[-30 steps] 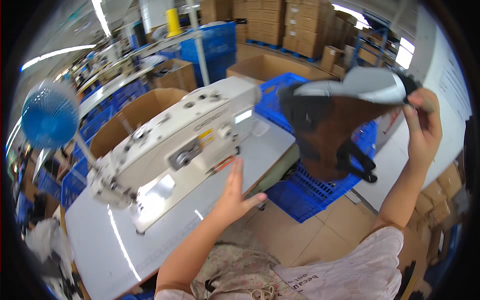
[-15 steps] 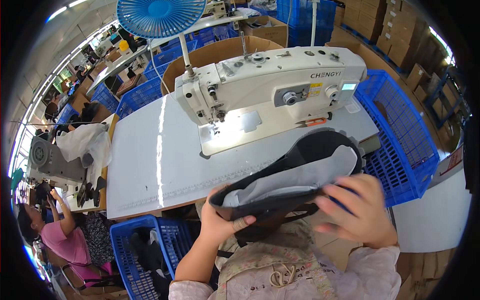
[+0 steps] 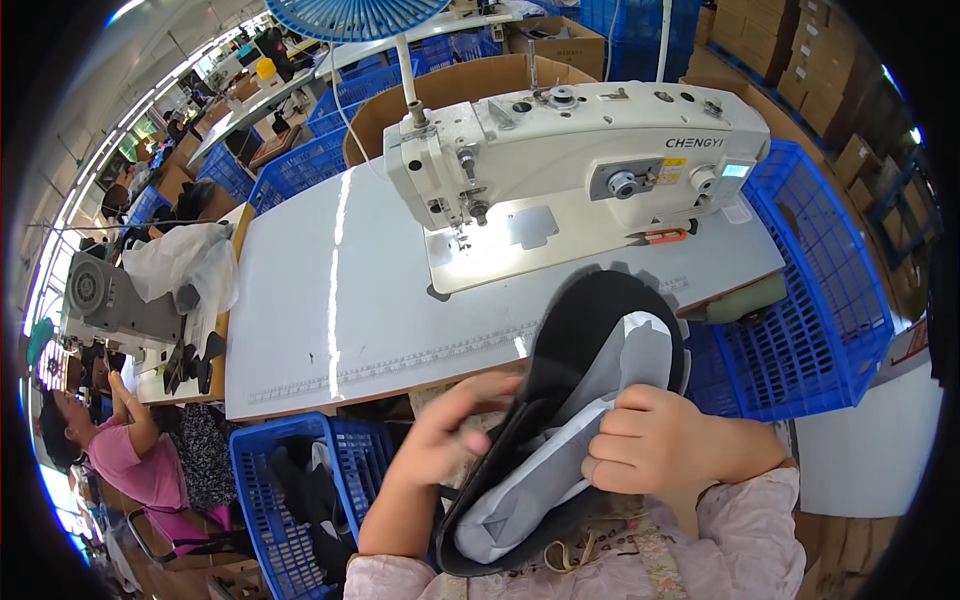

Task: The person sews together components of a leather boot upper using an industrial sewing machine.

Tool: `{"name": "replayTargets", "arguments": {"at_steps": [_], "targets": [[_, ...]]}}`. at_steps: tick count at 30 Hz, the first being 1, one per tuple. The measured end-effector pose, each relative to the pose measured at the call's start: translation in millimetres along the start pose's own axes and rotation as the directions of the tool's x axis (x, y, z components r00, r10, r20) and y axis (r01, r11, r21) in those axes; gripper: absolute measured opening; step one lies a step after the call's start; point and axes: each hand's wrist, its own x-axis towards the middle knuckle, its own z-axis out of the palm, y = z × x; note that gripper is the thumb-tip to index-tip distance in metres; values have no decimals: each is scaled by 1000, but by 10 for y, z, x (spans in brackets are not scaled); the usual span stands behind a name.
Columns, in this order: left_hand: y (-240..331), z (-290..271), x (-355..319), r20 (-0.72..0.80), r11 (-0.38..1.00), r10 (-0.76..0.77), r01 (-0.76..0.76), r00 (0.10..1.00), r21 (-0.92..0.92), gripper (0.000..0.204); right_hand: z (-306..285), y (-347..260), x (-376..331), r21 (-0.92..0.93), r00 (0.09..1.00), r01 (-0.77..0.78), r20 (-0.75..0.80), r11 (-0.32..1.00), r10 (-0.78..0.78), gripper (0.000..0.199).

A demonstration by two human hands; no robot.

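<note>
Black shoe upper [image 3: 590, 340] with pale grey paper stuffing [image 3: 560, 470] held up over the lap, just in front of the table [image 3: 300, 310] edge and well short of the sewing machine [image 3: 570, 160]. Right hand [image 3: 665, 445] curled tight onto the stuffing on the right side, fingers together and pinching. Left hand [image 3: 455, 430] blurred, fingers bent around the upper's left edge; can't tell how firm that grip really is. Risks, just guessing: stuffing sliding out if the right pinch loosens, since lots of paper hangs clear of the upper; upper flopping or slipping down toward the blue crate [image 3: 300, 490] below if the left side isn't really held; toe end bumping the table edge because so close to it. Orange snips [image 3: 660, 237] lying by the machine base, easy to snag on anything dragged across. Count: one upper, one wad of stuffing, one machine, one fan [image 3: 355, 15], one pair of snips, two hands on the piece, one blue crate by the left knee and one big blue crate [image 3: 820, 300] to the right.
</note>
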Motion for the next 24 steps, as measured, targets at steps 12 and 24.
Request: {"name": "replayTargets", "arguments": {"at_steps": [12, 24], "targets": [[-95, 120, 146, -105, 865, -121, 53, 987, -500, 37, 110, 124, -8, 64, 1000, -12, 1, 998, 12, 12], [-583, -288, 106, -453, 893, -162, -64, 877, -445, 22, 316, 337, -163, 104, 983, -176, 75, 979, 168, 12]]}}
